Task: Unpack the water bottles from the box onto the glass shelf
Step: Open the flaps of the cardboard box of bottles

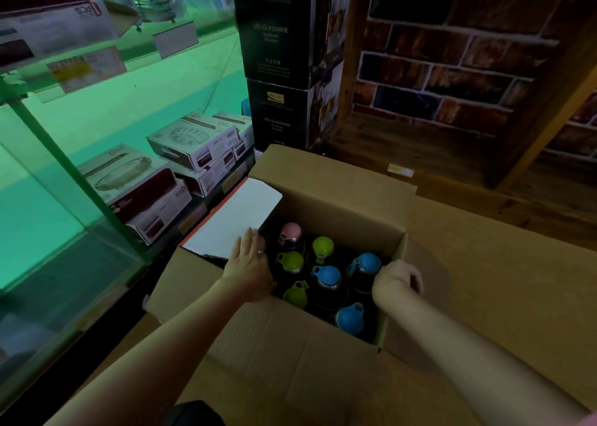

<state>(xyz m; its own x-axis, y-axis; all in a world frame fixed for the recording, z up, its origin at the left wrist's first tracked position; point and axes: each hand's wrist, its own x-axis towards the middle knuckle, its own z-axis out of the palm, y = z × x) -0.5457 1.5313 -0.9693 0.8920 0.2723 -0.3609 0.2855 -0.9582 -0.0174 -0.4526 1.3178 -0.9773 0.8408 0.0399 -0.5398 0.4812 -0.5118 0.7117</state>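
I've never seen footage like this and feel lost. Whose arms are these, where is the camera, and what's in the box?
No machine here: a person wears the camera on the head, looking down at their own arms. An open cardboard box holds bottles with pink, green and blue caps. The left hand lies flat at the box's left edge, beside a white sheet. The right hand curls over the right wall; what its grip holds is hidden. Glass shelves stand to the left.
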